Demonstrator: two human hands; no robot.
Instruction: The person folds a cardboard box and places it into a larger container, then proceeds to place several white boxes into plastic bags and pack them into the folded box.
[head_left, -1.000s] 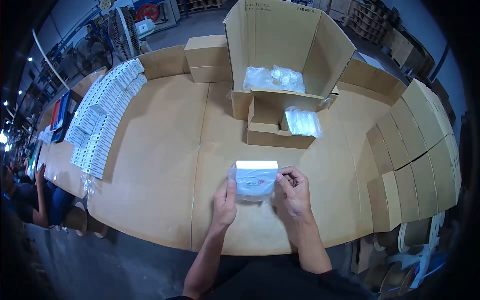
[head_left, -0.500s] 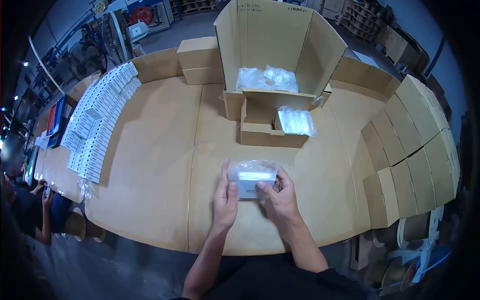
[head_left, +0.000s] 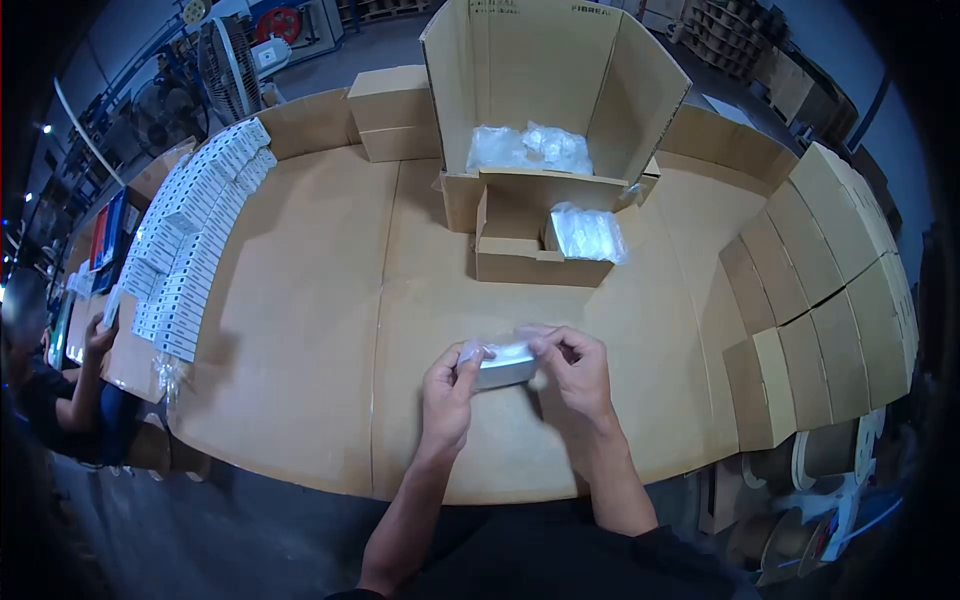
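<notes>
A small white box point(head_left: 505, 373) in a clear plastic bag is tilted above the cardboard-covered table, between my hands. My left hand point(head_left: 448, 398) grips its left end, with the thumb over the top edge. At the upper right, my right hand point(head_left: 580, 375) pinches the bag's clear plastic film point(head_left: 532, 332) between thumb and bent fingers. Beyond them stands an open small carton point(head_left: 545, 270) holding several bagged white boxes point(head_left: 588, 234) at its right end. Behind it rises a large open carton point(head_left: 545, 70) with more plastic-wrapped packs point(head_left: 530, 148) inside.
Rows of small white boxes point(head_left: 190, 240) line the table's left side. Closed brown cartons point(head_left: 825, 300) are stacked along the right edge, and another brown carton point(head_left: 393, 115) sits at the back. A co-worker point(head_left: 65, 390) is at the far left, holding a white item.
The bagged box has tipped so its face is foreshortened. My right hand has moved up from the box's face to the bag film. The co-worker's hand has risen.
</notes>
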